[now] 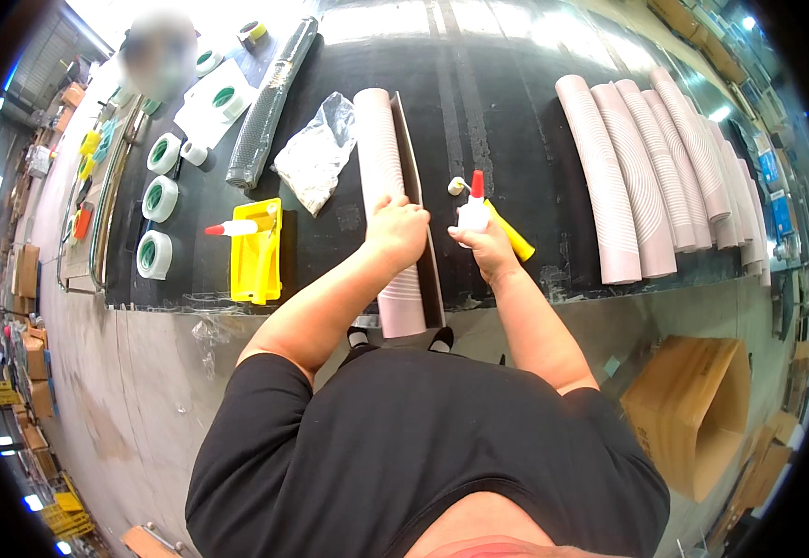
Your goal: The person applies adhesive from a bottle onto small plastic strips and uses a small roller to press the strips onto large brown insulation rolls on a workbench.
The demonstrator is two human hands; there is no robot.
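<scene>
A pale pink patterned roll [378,139] lies lengthwise on the black table, its free edge standing up as a thin flap along the right side. My left hand [399,229] is closed over the roll's upper side at the flap. In my right hand [490,247] is a white squeeze bottle [472,218] with a red pointed tip, the tip upward. Just beyond it lie a yellow handle-like piece [514,234] and a small whitish cylinder [457,186]; whether they join is hidden. A similar red-tipped bottle [237,228] rests across a yellow tray [257,270] at left.
Several rolled pink mats [600,186] lie at right. A clear bag [319,158], a dark wrapped roll [272,102] and several green-cored tape rolls [159,199] are at left. An open cardboard box [674,409] stands on the floor. A person [158,56] is at the far left.
</scene>
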